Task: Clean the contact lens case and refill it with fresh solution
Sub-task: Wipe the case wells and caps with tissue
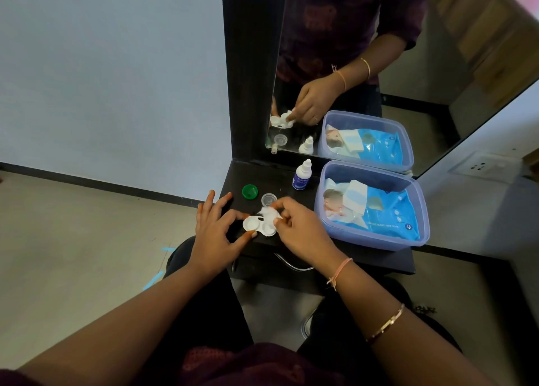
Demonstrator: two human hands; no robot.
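On a dark shelf below a mirror, the left hand (217, 231) pins the open white case (259, 225) flat with thumb and finger so the right hand (297, 225), pinching a cotton wad (268, 212), can wipe its right well, caps (249, 191) and bottle (302, 175) set aside behind.

Legible text, head view:

1. Blue wet-wipes pack (388, 210), lying inside the clear plastic box (420, 239) on the tabletop (291, 175). White print along the pack's near edge reads in part "BABY WET WIPE"; the letters before it are too faint to make out. A round badge near the pack's right corner shows "72".

2. Small dropper bottle (302, 175), white cap and dark blue label, standing just left of the box. Label carries white lettering, too small and blurred to read.

3. Mirror reflection of the pack: print not readable.
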